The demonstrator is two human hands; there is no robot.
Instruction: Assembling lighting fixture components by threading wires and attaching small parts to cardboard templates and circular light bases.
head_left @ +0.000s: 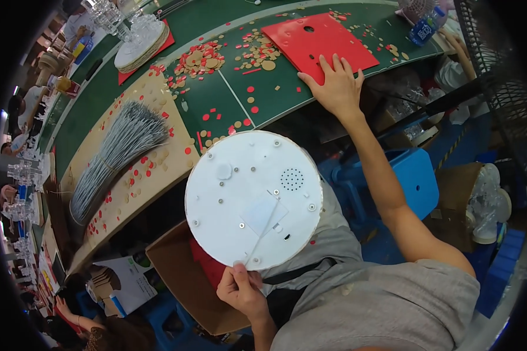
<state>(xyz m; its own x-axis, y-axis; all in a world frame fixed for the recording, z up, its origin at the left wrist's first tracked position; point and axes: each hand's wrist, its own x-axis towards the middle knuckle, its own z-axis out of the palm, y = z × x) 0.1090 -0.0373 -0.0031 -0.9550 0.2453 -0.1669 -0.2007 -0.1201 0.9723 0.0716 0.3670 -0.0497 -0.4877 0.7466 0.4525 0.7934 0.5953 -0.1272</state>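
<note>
Green table as landmark, strewn with red and tan dots. Just off its near edge, above the lap: white disc, likely light, stiff plastic, smooth, best gripped at the rim. At the table's far right, red sheet, thin, probably bendy. Right hand spread flat, fingertips on the sheet's near edge, gripping nothing. Left hand pinched shut on the disc's lower rim.

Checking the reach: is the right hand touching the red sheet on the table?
Touching. The head view shows the right hand lying flat on the red sheet's near edge, fingers spread over it.
</note>
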